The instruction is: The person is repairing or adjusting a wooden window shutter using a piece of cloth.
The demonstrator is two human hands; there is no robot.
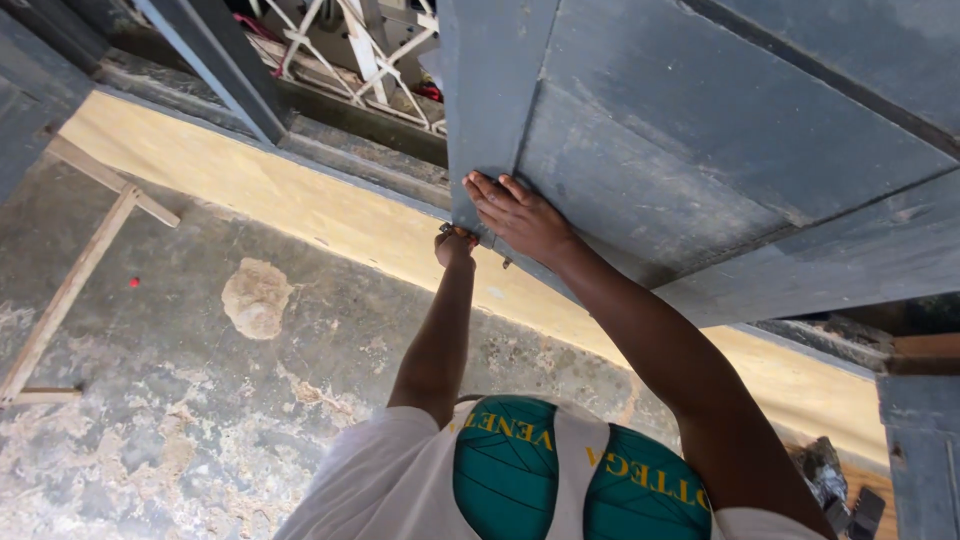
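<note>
Over the patchy concrete floor (200,400) I see the right hand (520,215) spread flat on the grey wooden door (700,130); the left hand (455,245) is curled at the door's bottom corner around something too hidden to name.

Worn, patchy concrete floor (200,400); yellow sill strip (300,200); wooden lath frame (70,290) lying left; daylight.
</note>
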